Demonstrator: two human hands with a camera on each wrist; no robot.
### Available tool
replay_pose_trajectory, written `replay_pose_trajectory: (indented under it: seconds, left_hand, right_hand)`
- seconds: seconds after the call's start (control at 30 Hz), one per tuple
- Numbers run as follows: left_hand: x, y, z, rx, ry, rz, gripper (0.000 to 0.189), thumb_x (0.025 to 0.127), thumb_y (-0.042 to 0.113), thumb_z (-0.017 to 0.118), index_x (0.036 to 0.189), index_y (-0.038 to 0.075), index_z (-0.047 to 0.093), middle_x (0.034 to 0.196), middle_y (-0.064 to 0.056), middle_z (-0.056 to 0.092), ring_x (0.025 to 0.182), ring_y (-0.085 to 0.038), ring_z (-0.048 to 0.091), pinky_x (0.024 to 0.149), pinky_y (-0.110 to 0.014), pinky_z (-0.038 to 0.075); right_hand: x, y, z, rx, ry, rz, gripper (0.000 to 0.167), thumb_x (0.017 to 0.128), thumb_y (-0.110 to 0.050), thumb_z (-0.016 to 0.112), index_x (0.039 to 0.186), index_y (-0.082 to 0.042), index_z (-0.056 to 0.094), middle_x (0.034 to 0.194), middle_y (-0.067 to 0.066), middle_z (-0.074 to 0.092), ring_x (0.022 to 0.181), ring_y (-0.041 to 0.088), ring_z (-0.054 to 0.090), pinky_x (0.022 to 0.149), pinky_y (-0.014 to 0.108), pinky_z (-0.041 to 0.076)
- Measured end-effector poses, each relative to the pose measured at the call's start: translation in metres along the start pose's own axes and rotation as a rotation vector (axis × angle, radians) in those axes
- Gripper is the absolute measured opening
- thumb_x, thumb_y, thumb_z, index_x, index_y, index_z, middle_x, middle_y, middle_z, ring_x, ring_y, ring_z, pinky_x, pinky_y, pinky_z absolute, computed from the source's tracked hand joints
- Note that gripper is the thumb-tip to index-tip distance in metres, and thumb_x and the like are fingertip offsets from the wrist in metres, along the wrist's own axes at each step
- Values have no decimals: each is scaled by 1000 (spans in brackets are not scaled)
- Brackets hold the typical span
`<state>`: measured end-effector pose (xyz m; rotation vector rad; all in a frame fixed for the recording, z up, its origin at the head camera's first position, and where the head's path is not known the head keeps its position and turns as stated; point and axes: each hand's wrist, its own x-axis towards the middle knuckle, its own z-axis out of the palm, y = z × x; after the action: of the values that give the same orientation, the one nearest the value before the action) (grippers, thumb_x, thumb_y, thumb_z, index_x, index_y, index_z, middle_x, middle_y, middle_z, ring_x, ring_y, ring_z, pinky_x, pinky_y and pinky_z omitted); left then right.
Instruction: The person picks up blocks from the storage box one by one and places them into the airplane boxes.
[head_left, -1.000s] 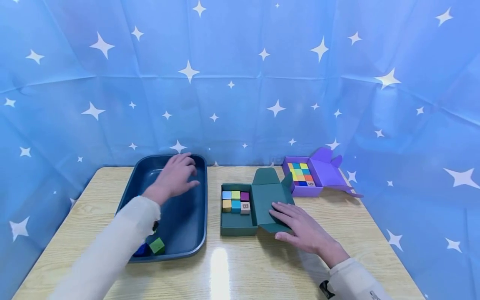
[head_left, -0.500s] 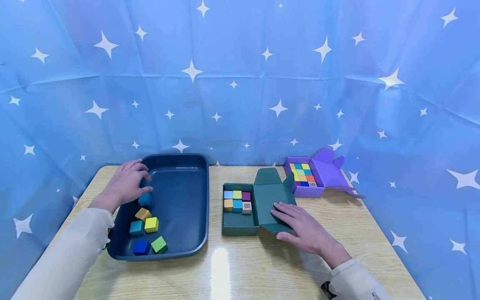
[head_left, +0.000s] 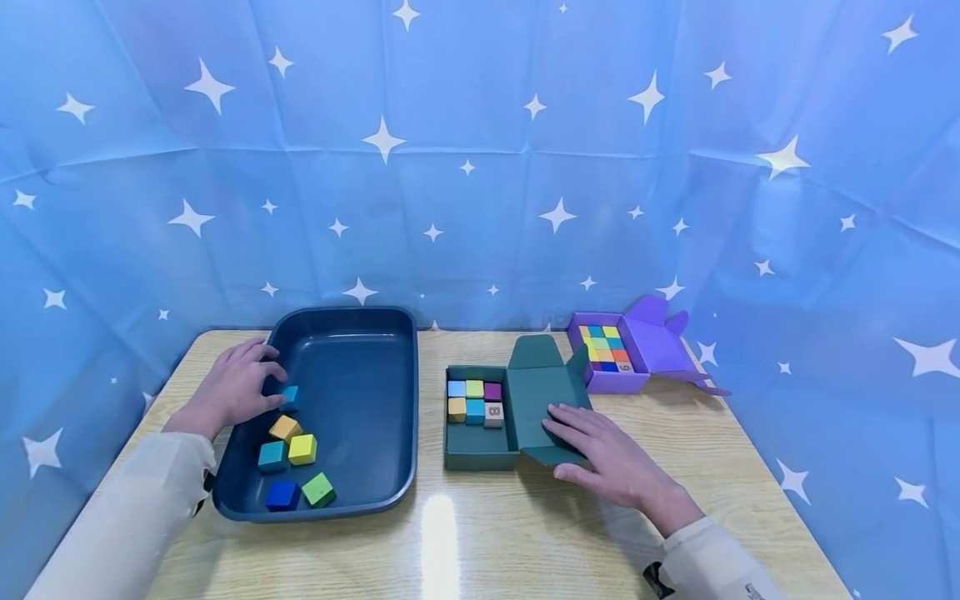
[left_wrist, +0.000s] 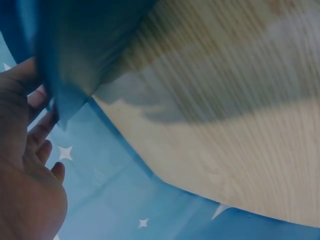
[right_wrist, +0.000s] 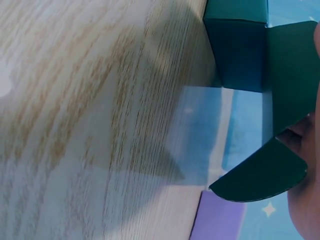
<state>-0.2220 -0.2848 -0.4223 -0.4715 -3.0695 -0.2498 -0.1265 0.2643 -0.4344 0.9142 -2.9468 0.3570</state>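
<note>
In the head view my left hand (head_left: 236, 387) reaches over the left rim of a dark blue tray (head_left: 360, 417). Its thumb and fingertips are right at a teal cube (head_left: 290, 398), partly covering it. Below lie an orange cube (head_left: 285, 429), a yellow cube (head_left: 302, 449), another teal cube (head_left: 273, 457), a dark blue cube (head_left: 282, 495) and a green cube (head_left: 318, 490). My right hand (head_left: 607, 458) rests flat on the folded-back lid (head_left: 536, 400) of a green box (head_left: 480, 461). Two rows of coloured cubes fill that box's back part, including one marked B (head_left: 492, 415).
Behind and right of the green box stands a purple box (head_left: 618, 383) with its lid folded out, packed with coloured cubes. The wooden table (head_left: 495, 533) ends at a blue starred cloth (head_left: 465, 217) on the back and sides.
My left hand has swung from the tray's upper middle to its left side, then dropped slightly to the teal cube. My right hand stays on the green lid.
</note>
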Motion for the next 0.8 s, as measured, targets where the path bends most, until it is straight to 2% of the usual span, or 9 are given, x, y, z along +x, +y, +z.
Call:
replay_pose_trajectory:
  seconds: [0.13, 0.4, 0.8]
  left_hand:
    - [-1, -4, 7, -15, -11, -21, 33, 78, 26, 79, 102, 5, 73, 142, -26, 43, 140, -49, 20, 112, -71, 16]
    - [-1, -8, 17, -2, -10, -11, 34, 78, 27, 80, 104, 6, 73, 147, -27, 36, 141, -49, 17, 112, -72, 15]
    - [3, -7, 19, -1, -36, -25, 33, 78, 26, 81, 103, 6, 74, 148, -27, 35, 141, -49, 14, 112, -72, 13]
  right_hand:
    - [0, 0, 0, -2, -4, 0, 66, 90, -46, 63, 148, -20, 44, 156, 1, 38, 144, 27, 37, 114, 54, 35]
    - [0, 0, -1, -8, -6, -5, 66, 90, -46, 64, 148, -20, 44, 157, 1, 38, 144, 26, 37, 114, 53, 35]
    - [1, 0, -1, -14, -7, -5, 66, 90, -47, 64, 147, -20, 45, 156, 1, 39, 144, 26, 37, 114, 53, 35]
